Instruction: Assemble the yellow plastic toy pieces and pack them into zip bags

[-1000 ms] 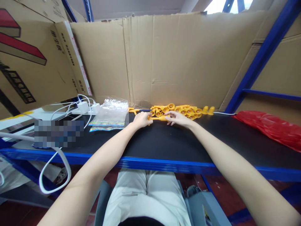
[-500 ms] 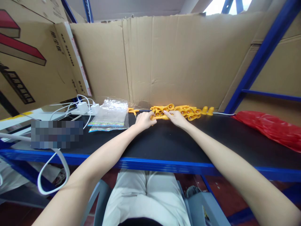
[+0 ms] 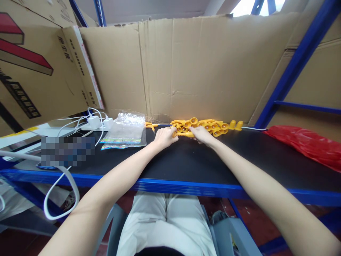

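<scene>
A yellow rod-like plastic piece [image 3: 185,134] spans the gap between my two hands, at the front of a yellow heap. My left hand [image 3: 164,137] is closed around its left end. At the other end, my right hand [image 3: 201,134] grips it with the fingers mostly hidden. Behind both hands lies the heap of yellow plastic pieces [image 3: 213,126], several with round cup-shaped ends facing me. A yellow T-shaped piece [image 3: 151,126] with a thin metallic part lies left of my left hand.
Clear plastic bags [image 3: 125,128] lie left of my hands, near white chargers [image 3: 93,122] and cables. Two yellow cups [image 3: 235,125] stand right of the heap. A red plastic bag [image 3: 306,144] lies far right. A cardboard wall [image 3: 207,67] backs the black tabletop [image 3: 183,163].
My right hand has turned slightly, its thumb coming down from the heap to the yellow piece. My left hand has barely moved.
</scene>
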A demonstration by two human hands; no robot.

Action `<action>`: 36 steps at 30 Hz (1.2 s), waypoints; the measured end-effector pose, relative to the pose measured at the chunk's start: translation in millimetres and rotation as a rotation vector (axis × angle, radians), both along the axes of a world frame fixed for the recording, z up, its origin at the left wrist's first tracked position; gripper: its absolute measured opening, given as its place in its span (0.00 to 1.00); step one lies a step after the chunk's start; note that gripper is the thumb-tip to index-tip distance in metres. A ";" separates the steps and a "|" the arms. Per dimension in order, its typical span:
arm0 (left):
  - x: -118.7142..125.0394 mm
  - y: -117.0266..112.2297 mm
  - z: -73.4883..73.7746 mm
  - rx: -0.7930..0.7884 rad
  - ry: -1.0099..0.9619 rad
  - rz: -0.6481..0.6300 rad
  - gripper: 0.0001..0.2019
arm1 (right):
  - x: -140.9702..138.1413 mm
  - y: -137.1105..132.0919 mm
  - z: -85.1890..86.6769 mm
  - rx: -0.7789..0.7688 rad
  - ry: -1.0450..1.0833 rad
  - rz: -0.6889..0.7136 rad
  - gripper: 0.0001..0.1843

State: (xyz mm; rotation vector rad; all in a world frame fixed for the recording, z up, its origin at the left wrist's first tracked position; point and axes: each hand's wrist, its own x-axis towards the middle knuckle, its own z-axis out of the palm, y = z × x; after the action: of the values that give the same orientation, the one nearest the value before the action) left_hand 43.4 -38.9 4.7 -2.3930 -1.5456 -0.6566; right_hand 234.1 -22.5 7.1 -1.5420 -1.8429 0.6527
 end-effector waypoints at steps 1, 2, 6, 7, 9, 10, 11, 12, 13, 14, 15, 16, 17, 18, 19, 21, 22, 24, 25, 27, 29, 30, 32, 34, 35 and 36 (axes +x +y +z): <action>-0.3 1.0 0.1 -0.012 -0.014 0.001 0.16 | 1.9 2.0 -1.7 0.020 -0.027 0.031 0.28; -0.7 2.3 0.1 -0.031 -0.028 0.004 0.16 | 4.0 3.8 -3.1 0.062 -0.065 0.072 0.29; -4.1 10.3 -0.6 -0.116 -0.098 0.018 0.15 | 12.6 6.6 -3.3 0.337 -0.235 0.237 0.27; -5.3 12.5 -0.8 -0.131 -0.121 0.017 0.15 | 14.0 6.1 -2.1 0.397 -0.277 0.269 0.25; -7.9 16.4 -1.4 -0.152 -0.160 0.006 0.16 | 14.7 3.8 0.8 0.497 -0.392 0.328 0.21; -9.2 17.9 -1.7 -0.156 -0.173 -0.005 0.15 | 14.0 2.4 2.2 0.544 -0.465 0.351 0.20; -10.4 19.0 -1.9 -0.154 -0.180 -0.017 0.15 | 12.4 0.8 3.4 0.584 -0.544 0.361 0.17; -11.4 19.7 -2.1 -0.146 -0.181 -0.029 0.15 | 10.2 -0.8 4.3 0.608 -0.623 0.354 0.15; -12.2 20.0 -2.1 -0.137 -0.177 -0.037 0.15 | 7.6 -2.5 5.1 0.613 -0.697 0.332 0.13; -12.9 19.9 -2.0 -0.127 -0.170 -0.041 0.14 | 4.8 -4.1 5.8 0.603 -0.762 0.300 0.11; -13.4 19.6 -1.7 -0.117 -0.162 -0.044 0.14 | 2.1 -5.6 6.2 0.586 -0.814 0.265 0.10; -13.7 19.0 -1.3 -0.110 -0.154 -0.046 0.13 | -0.2 -6.9 6.6 0.567 -0.852 0.236 0.09; -13.9 18.3 -0.8 -0.104 -0.147 -0.050 0.13 | -1.9 -7.9 6.8 0.550 -0.873 0.218 0.09; -13.9 17.4 -0.2 -0.099 -0.143 -0.054 0.13 | -2.8 -8.6 6.8 0.539 -0.879 0.211 0.09; -13.8 16.6 0.4 -0.095 -0.141 -0.057 0.13 | -3.1 -8.9 6.6 0.533 -0.871 0.213 0.09; -13.2 14.9 1.7 -0.089 -0.137 -0.061 0.13 | -2.4 -8.7 6.0 0.524 -0.834 0.229 0.09; -12.9 14.3 2.2 -0.087 -0.135 -0.061 0.12 | -1.7 -8.2 5.6 0.519 -0.813 0.239 0.09; -12.3 13.4 3.1 -0.081 -0.127 -0.061 0.12 | -0.7 -7.0 5.3 0.503 -0.773 0.252 0.09; -12.2 13.4 3.5 -0.073 -0.124 -0.064 0.12 | -0.5 -6.3 5.3 0.492 -0.752 0.258 0.10; -12.4 13.7 3.9 -0.051 -0.119 -0.072 0.13 | -0.3 -5.1 5.4 0.468 -0.710 0.271 0.10; -13.3 14.4 4.2 -0.031 -0.112 -0.094 0.13 | 0.0 -4.0 5.1 0.451 -0.681 0.278 0.11; -13.9 14.7 4.4 -0.026 -0.105 -0.112 0.13 | 0.4 -3.5 4.8 0.449 -0.675 0.276 0.11; -15.3 14.9 4.8 -0.028 -0.082 -0.149 0.13 | 1.3 -3.1 3.7 0.455 -0.690 0.267 0.13; -16.2 14.8 4.9 -0.039 -0.054 -0.169 0.15 | 1.6 -3.7 2.6 0.469 -0.739 0.244 0.15; -16.5 14.7 4.8 -0.044 -0.044 -0.172 0.16 | 1.2 -4.4 2.2 0.475 -0.778 0.228 0.15; -16.5 14.7 4.5 -0.047 -0.038 -0.172 0.16 | 0.3 -5.3 2.1 0.481 -0.825 0.205 0.15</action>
State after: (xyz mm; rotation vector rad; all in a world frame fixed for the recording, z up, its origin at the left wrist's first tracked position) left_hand 26.8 -24.2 9.2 -2.5838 -1.3949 -0.7101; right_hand 234.4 -27.7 9.2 -1.3868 -2.5227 -0.4202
